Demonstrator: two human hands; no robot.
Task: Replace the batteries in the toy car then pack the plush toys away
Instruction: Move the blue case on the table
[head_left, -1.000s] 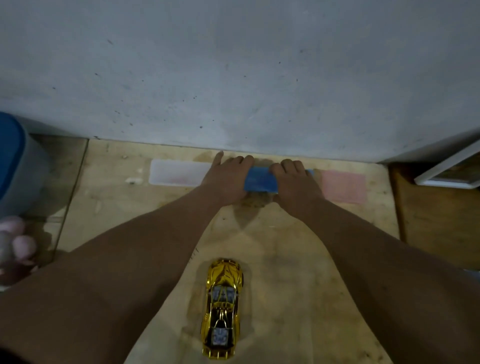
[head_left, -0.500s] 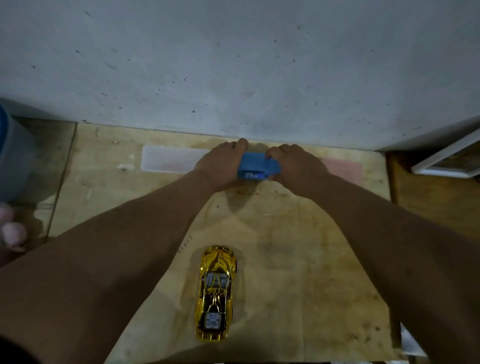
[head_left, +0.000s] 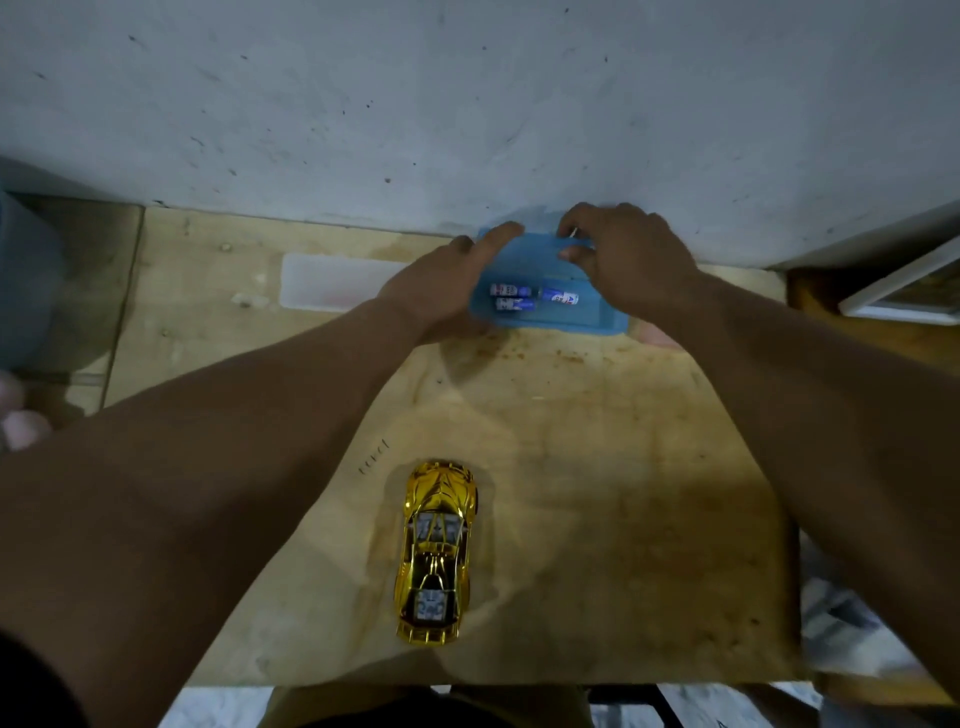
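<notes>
A shiny gold toy car (head_left: 435, 551) stands on the wooden table (head_left: 597, 493), nose toward the wall. At the table's far edge lies a blue plastic box (head_left: 550, 306), now open, with three small batteries (head_left: 535, 298) showing inside. My left hand (head_left: 441, 286) grips the box's left end, its fingers reaching over the far edge. My right hand (head_left: 623, 254) pinches the raised blue lid (head_left: 535, 241) at its right side against the wall. A pink plush toy (head_left: 21, 421) peeks in at the far left edge.
A translucent white box (head_left: 337, 283) lies left of the blue one, and a pink box (head_left: 657, 335) peeks out at its right. A blue bin (head_left: 26, 291) stands at the left. A white-framed object (head_left: 904, 291) sits at the right. The grey wall (head_left: 467, 104) backs the table.
The blue box was closed between both hands; now its lid is lifted back toward the wall and the batteries inside are showing. The car has not moved.
</notes>
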